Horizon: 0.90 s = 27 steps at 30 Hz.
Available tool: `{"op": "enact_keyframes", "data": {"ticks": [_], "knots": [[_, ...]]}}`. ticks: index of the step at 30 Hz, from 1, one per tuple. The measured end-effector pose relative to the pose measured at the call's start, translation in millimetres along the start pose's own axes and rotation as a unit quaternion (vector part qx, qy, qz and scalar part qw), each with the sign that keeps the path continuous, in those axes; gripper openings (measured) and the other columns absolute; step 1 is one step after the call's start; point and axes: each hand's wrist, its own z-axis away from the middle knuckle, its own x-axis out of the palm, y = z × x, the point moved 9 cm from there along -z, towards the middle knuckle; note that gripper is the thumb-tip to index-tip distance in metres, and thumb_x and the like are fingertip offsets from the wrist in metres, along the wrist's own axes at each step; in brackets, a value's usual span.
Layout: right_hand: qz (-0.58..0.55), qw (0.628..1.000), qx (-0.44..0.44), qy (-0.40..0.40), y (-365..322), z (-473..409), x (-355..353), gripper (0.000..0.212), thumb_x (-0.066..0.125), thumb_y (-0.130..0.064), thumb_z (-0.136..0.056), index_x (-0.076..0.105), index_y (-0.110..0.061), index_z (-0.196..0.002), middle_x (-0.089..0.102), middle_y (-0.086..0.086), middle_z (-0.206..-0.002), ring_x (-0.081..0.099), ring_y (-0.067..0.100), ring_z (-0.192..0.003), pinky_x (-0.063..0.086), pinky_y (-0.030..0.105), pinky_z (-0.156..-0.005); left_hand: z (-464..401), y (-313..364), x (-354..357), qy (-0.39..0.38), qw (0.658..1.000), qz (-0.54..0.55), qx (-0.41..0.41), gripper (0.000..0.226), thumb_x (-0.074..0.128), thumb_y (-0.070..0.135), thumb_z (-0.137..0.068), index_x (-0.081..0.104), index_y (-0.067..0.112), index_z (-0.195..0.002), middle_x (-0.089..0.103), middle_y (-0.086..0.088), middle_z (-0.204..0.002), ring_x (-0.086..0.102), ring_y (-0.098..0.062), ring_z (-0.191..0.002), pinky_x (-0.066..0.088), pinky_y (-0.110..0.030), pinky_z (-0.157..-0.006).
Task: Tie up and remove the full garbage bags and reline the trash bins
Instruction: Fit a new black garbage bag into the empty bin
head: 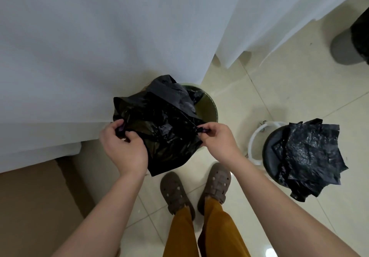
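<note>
Black bag held open over the green bin

Black garbage bag (159, 125) hangs stretched between both hands directly above a pale green trash bin (207, 107), whose rim and inner wall show behind and to the right of the plastic. The left hand (123, 147) pinches one edge of the bag with curled fingers; the right hand (217, 139) pinches the opposite edge the same way, so the film is pulled taut between them. The bag's lower end droops toward the floor in front of the bin. Below it stand two brown clogs (195, 188) under mustard trousers on cream floor tiles (289, 97). To the right, a dark round stool (269, 157) carries a loose heap of spare black bags (311, 157). A white cloth (79, 57) drapes the desk behind the bin, and a brown cardboard box (36, 206) sits at lower left.
</note>
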Motion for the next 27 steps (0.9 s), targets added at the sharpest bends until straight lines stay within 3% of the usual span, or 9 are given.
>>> {"op": "enact_keyframes", "data": {"ticks": [3, 5, 9, 13, 16, 20, 23, 25, 27], "knots": [[-0.037, 0.998, 0.029, -0.029, 2.8, 7.8, 12.0, 0.025, 0.06, -0.003, -0.092, 0.068, -0.026, -0.084, 0.072, 0.006, -0.091, 0.069, 0.025, -0.09, 0.057, 0.041, -0.087, -1.6, 7.8, -7.9, 0.003, 1.0, 0.003, 0.015, 0.03, 0.051, 0.001, -0.088, 0.058, 0.011, -0.116, 0.047, -0.001, -0.114, 0.06, -0.028, -0.101, 0.051, -0.028, -0.081], [-0.074, 0.996, 0.047, -0.03, 5.6, 9.5, 10.1, 0.025, 0.059, -0.002, -0.092, 0.069, -0.023, -0.084, 0.073, 0.007, -0.089, 0.07, 0.025, -0.089, 0.057, 0.043, -0.088, -4.2, 6.1, -3.3, -0.023, 1.0, -0.002, -0.002, 0.03, 0.052, 0.001, -0.088, 0.059, 0.012, -0.116, 0.051, -0.003, -0.115, 0.061, -0.027, -0.099, 0.052, -0.029, -0.081], [-0.119, 0.991, 0.065, 0.019, 15.4, 1.7, -16.7, 0.024, 0.057, 0.003, -0.092, 0.068, -0.017, -0.083, 0.071, 0.008, -0.083, 0.068, 0.024, -0.082, 0.059, 0.038, -0.083, 0.5, -2.7, 28.0, -0.114, 0.992, -0.033, -0.037, 0.033, 0.053, -0.002, -0.089, 0.061, 0.012, -0.118, 0.061, -0.007, -0.114, 0.058, -0.006, -0.081, 0.044, -0.009, -0.068], [-0.106, 0.989, 0.075, 0.07, 31.9, -15.1, -54.3, 0.02, 0.055, 0.003, -0.093, 0.068, -0.011, -0.09, 0.068, 0.009, -0.084, 0.066, 0.022, -0.081, 0.056, 0.025, -0.072, 8.5, -2.5, 61.0, -0.156, 0.986, -0.052, -0.019, 0.033, 0.052, -0.003, -0.088, 0.061, 0.011, -0.117, 0.059, -0.008, -0.115, 0.057, -0.013, -0.08, 0.047, -0.021, -0.076], [-0.071, 0.992, 0.062, 0.087, 41.4, -32.5, -73.7, 0.023, 0.055, 0.001, -0.093, 0.067, -0.017, -0.086, 0.069, 0.014, -0.091, 0.067, 0.031, -0.088, 0.057, 0.036, -0.083, 9.1, -7.1, 81.7, -0.163, 0.984, -0.065, 0.006, 0.035, 0.052, -0.004, -0.089, 0.06, 0.011, -0.119, 0.056, -0.006, -0.116, 0.057, -0.013, -0.078, 0.044, -0.017, -0.07], [-0.007, 0.996, 0.044, 0.083, 56.7, -61.3, -78.4, 0.019, 0.055, -0.001, -0.092, 0.069, -0.014, -0.092, 0.071, 0.015, -0.094, 0.068, 0.036, -0.092, 0.055, 0.049, -0.09, 4.1, -29.6, 106.7, -0.158, 0.983, -0.087, 0.02, 0.037, 0.052, -0.004, -0.088, 0.059, 0.007, -0.123, 0.054, -0.01, -0.12, 0.058, -0.027, -0.098, 0.048, -0.034, -0.09], [0.042, 0.995, 0.011, 0.093, 67.6, -78.8, -74.2, 0.021, 0.055, -0.001, -0.092, 0.068, -0.018, -0.094, 0.069, 0.003, -0.091, 0.068, 0.021, -0.084, 0.057, 0.034, -0.085, 3.7, -56.2, 117.7, -0.147, 0.984, -0.096, 0.009, 0.04, 0.052, -0.004, -0.087, 0.055, 0.005, -0.126, 0.053, -0.013, -0.123, 0.057, -0.027, -0.103, 0.047, -0.039, -0.098], [0.069, 0.991, -0.029, 0.108, 69.8, -83.7, -70.2, 0.024, 0.055, 0.0, -0.09, 0.068, -0.016, -0.102, 0.065, -0.004, -0.086, 0.061, 0.007, -0.069, 0.052, 0.012, -0.069, 6.5, -69.5, 119.6, -0.136, 0.986, -0.098, 0.022, 0.042, 0.052, -0.004, -0.086, 0.053, 0.004, -0.127, 0.051, -0.015, -0.124, 0.054, -0.019, -0.103, 0.047, -0.037, -0.098], [0.078, 0.987, -0.066, 0.121, 71.7, -83.9, -65.1, 0.029, 0.056, 0.002, -0.088, 0.066, -0.016, -0.109, 0.062, -0.008, -0.084, 0.057, 0.002, -0.068, 0.044, 0.004, -0.062, 9.7, -80.0, 119.1, -0.128, 0.986, -0.1, 0.039, 0.045, 0.052, -0.005, -0.085, 0.051, 0.003, -0.129, 0.048, -0.016, -0.125, 0.048, -0.011, -0.101, 0.047, -0.035, -0.097]]}}
